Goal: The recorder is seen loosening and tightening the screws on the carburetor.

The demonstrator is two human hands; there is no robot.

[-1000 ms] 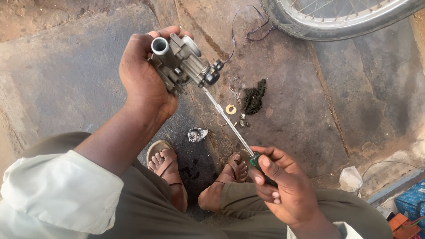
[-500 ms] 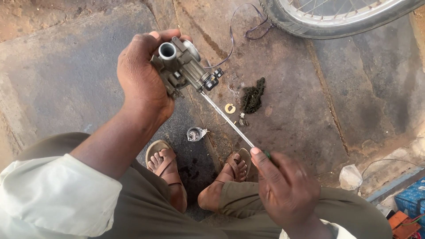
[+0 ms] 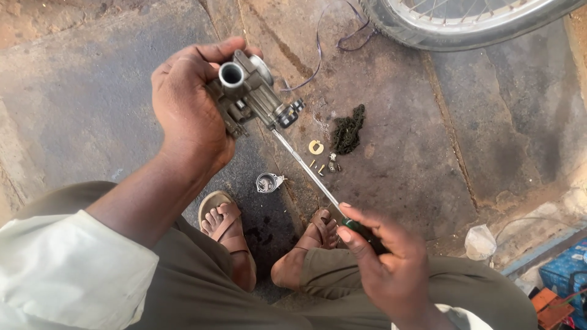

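Grey metal carburettor (image 3: pixel 254 95) sits clamped in the left hand (image 3: pixel 186 104), while the right hand (image 3: pixel 391 266) grips a screwdriver (image 3: pixel 318 183) set into its underside, with loose screws (image 3: pixel 324 165) and a float bowl (image 3: pixel 267 182) already lying on the ground between both hands, suggesting disassembly partway done.

The metal part (image 3: pixel 254 91) is grey and a bit shiny. The screwdriver (image 3: pixel 318 183) has a silver stick and a dark green handle. Just right of the screwdriver lies a small gold ring (image 3: pixel 315 146) — and a dark, dirty chain (image 3: pixel 348 129). The sandals (image 3: pixel 227 223) are brown. The ground (image 3: pixel 92 91) is grey-brown — patchy.
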